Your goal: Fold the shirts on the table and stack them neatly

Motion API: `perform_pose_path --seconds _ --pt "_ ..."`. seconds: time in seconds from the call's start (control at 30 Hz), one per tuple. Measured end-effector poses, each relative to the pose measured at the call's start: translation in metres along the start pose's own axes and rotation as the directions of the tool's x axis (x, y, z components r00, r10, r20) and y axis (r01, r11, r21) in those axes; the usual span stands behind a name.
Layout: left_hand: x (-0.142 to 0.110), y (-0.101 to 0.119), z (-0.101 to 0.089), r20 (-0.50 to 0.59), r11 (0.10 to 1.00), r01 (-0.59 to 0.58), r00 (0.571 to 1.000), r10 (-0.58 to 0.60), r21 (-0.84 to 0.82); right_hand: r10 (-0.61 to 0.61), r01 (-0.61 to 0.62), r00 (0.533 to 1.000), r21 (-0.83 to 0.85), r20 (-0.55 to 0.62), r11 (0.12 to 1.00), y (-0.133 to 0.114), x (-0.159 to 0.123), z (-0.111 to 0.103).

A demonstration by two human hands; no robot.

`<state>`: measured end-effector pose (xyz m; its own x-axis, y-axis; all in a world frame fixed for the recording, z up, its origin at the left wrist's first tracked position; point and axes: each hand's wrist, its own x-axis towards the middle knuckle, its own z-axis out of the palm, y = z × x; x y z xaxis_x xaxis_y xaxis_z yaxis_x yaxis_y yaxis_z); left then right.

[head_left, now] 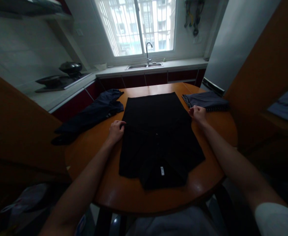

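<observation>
A black polo shirt (pixel 156 114) lies spread flat on the wooden table (pixel 222 131), its collar towards me and a small white label showing inside the neck. My left hand (pixel 116 131) pinches the shirt's left edge between thumb and fingers, around the middle of its length. On the opposite side, my right hand (pixel 198 114) is closed at the shirt's right edge, with fingertips pinched together on the cloth. Beyond that hand lies a folded dark grey garment (pixel 207 100) with a striped edge, close to the knuckles.
Dark navy clothing (pixel 95 113) lies crumpled at the table's left, hanging over the edge. Behind the table runs a counter with a sink (pixel 144 66) and tap. A wok (pixel 70 67) and a pan (pixel 48 80) stand on the stove at the left.
</observation>
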<state>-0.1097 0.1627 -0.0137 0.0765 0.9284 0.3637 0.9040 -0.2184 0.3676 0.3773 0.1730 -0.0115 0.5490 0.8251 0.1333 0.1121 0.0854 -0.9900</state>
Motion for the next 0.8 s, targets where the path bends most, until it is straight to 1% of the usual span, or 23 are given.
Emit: perform_pose_path --seconds 0.1,0.27,0.43,0.73,0.8 --pt "0.000 -0.001 -0.003 -0.018 0.999 0.013 1.000 -0.014 -0.041 -0.117 0.117 0.993 -0.024 -0.015 0.993 0.002 0.002 -0.002" --pt "-0.001 -0.001 -0.008 -0.044 0.989 0.015 0.999 -0.021 -0.145 -0.194 0.193 0.981 -0.063 0.003 0.979 0.005 0.000 -0.003" --pt "0.000 0.000 -0.007 -0.048 0.988 0.024 0.998 -0.032 -0.154 -0.204 0.205 0.979 -0.074 0.029 0.976 0.003 -0.005 0.000" --pt "-0.001 -0.004 -0.006 -0.048 0.998 0.035 0.998 -0.037 -0.056 -0.192 0.196 0.980 -0.098 0.051 0.976 0.001 -0.008 0.002" --pt "-0.002 -0.004 -0.005 -0.031 0.998 0.049 0.998 -0.050 -0.039 -0.190 0.195 0.980 -0.100 0.060 0.976 0.000 -0.009 0.003"
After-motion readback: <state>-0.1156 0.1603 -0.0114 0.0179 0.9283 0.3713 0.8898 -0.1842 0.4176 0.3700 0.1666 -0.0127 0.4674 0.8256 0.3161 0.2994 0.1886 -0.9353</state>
